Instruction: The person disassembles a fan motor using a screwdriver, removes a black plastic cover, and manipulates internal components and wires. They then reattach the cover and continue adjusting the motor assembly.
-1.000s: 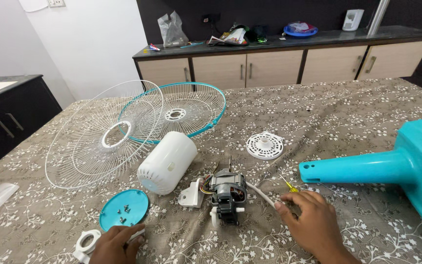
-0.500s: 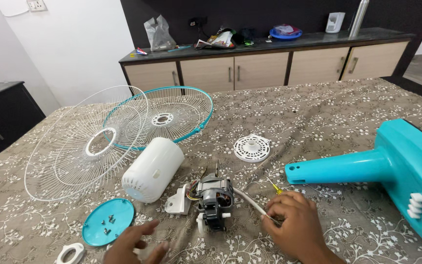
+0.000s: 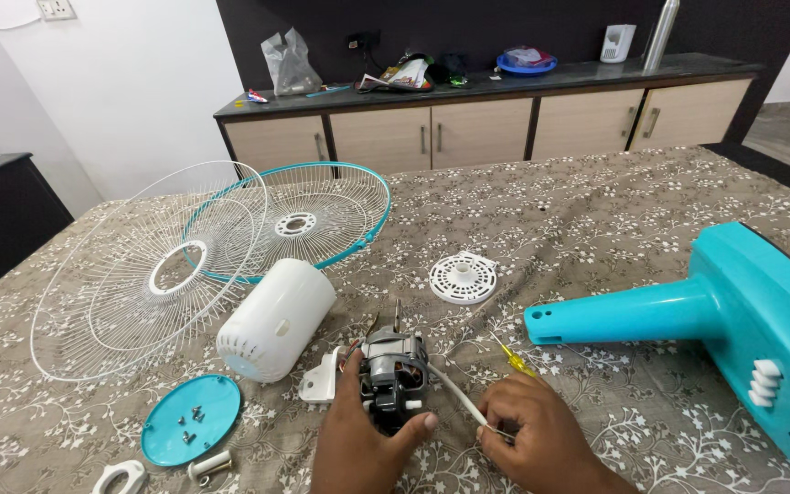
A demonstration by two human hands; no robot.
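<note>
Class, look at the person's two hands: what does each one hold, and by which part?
The left hand grips the fan motor around its lower body. The right hand pinches the motor's white cable near its free end.

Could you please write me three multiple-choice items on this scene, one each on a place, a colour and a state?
1. Where do the loose screws lie?
A. on the teal round cover
B. inside the white housing
C. on the sideboard

2. What colour is the fan stand?
A. white
B. teal
C. black

3. How does the left hand stand?
A. flat on the cloth
B. closed around the motor
C. holding a grille

Key:
1 A: the screws sit on the teal cover.
2 B: the stand is teal.
3 B: the left hand wraps the motor; the right hand holds its white cable.
</note>
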